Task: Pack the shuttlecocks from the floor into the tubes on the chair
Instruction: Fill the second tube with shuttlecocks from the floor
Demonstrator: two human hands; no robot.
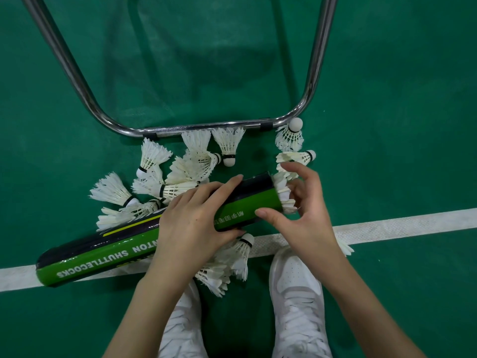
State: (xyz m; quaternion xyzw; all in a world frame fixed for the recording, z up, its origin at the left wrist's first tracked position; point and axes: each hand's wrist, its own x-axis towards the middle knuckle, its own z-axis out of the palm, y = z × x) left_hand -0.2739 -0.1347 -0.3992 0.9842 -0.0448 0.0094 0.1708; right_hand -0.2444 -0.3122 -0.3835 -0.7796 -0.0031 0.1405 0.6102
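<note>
Under our left hand (192,223) lies a green and black tube (108,250), held roughly level above the floor (400,99); our fingers curl over its top and the thumb wraps beneath, so the middle of its printed label is hidden. At the tube's open mouth, just right of that hand, our right hand (300,208) pinches the white skirt of a shuttlecock (283,196), thumb below and fingers curled above. Only the feather tips show; its cork is out of sight inside the tube. Beyond both hands, loose shuttlecocks (191,164) lie scattered on the floor, several overlapping so we cannot count them surely. 2 more (293,147) lie just past the right fingertips. Another cluster (227,264) sits below the left wrist, partly covered by the forearm, and feather tips poke out from behind the right forearm. Farther off, a bent chrome chair frame (206,126) rests on the floor, its upper part cut off by the picture edge. Nearest us, 2 white shoes (296,293) stand beside a white court line (387,224).
</note>
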